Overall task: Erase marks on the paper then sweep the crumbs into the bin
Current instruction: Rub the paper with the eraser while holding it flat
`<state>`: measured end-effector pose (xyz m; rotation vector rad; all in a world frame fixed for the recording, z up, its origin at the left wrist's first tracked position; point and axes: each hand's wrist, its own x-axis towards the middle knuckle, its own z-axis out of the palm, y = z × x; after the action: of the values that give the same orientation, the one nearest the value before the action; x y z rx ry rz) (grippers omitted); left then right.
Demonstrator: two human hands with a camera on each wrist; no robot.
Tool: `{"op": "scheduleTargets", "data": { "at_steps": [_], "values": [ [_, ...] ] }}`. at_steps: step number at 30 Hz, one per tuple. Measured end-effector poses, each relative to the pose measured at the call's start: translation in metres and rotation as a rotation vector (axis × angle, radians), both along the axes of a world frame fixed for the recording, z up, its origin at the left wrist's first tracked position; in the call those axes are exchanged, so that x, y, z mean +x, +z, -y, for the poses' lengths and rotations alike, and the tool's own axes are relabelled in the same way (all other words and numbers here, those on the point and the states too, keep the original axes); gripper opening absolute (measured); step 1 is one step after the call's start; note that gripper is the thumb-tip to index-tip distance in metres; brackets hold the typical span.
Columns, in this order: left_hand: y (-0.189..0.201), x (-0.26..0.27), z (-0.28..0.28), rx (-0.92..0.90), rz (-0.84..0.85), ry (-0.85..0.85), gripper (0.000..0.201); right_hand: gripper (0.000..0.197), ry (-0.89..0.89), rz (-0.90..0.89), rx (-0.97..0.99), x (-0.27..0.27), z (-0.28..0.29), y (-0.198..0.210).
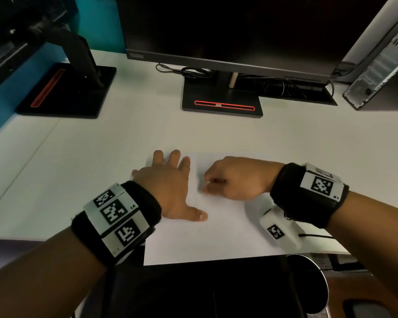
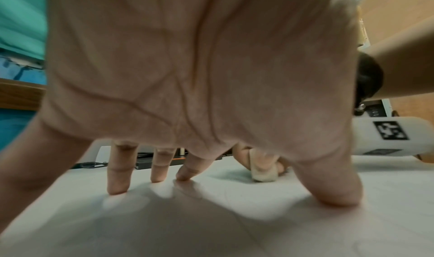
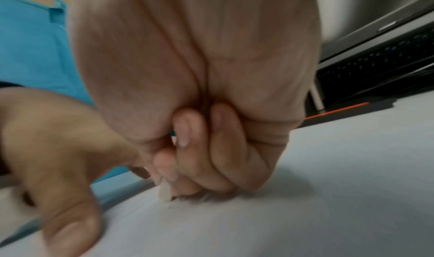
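Observation:
A white sheet of paper [image 1: 216, 237] lies on the desk near its front edge. My left hand [image 1: 170, 187] is spread flat on the paper's left part, fingers [image 2: 117, 170] straight and pressing down. My right hand [image 1: 234, 177] is curled just to its right, pinching a small white eraser [image 1: 206, 183] whose tip touches the sheet. The eraser [image 3: 165, 191] pokes out below the curled fingers in the right wrist view, with a faint dark crumb beside it. It also shows as a pale block [image 2: 263, 170] beyond my left palm. A thin pencil line [image 1: 195, 198] runs down the paper between the hands.
A monitor stand [image 1: 222, 99] with a red strip stands behind the paper, a second black stand [image 1: 64, 92] at the back left, a computer case [image 1: 381, 60] at the back right. A round metal bin [image 1: 317, 285] sits below the desk's front edge, right of the paper.

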<state>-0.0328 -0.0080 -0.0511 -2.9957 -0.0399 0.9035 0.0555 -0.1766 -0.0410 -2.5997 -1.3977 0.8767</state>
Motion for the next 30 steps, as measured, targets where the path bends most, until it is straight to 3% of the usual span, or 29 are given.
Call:
{"op": "scheduleTargets", "data": {
  "at_steps": [4, 9, 13, 17, 22, 26, 30],
  "values": [
    [0.001, -0.001, 0.001, -0.007, -0.009, -0.019, 0.125, 0.042, -0.095, 0.031, 0.031, 0.014, 0.006, 0.005],
    [0.002, -0.005, 0.002, -0.008, -0.029, -0.019, 0.115, 0.039, 0.007, -0.031, 0.014, -0.007, 0.007, 0.000],
    [0.004, -0.007, 0.004, 0.003, -0.034, -0.015, 0.113, 0.042, -0.072, 0.028, 0.025, 0.008, 0.010, 0.006],
    [0.003, -0.010, 0.006, 0.010, -0.060, -0.015, 0.123, 0.039, 0.016, -0.011, 0.008, -0.008, 0.010, 0.001],
    [0.005, -0.010, 0.011, 0.034, -0.086, -0.015, 0.138, 0.042, -0.089, 0.036, 0.033, 0.007, 0.016, 0.006],
    [0.003, -0.011, 0.010, 0.030, -0.089, -0.014, 0.140, 0.039, 0.029, -0.045, 0.015, -0.016, 0.015, 0.001],
    [0.004, -0.011, 0.010, 0.032, -0.087, -0.012, 0.140, 0.042, -0.070, -0.002, 0.033, 0.001, 0.020, 0.007]
  ]
}}
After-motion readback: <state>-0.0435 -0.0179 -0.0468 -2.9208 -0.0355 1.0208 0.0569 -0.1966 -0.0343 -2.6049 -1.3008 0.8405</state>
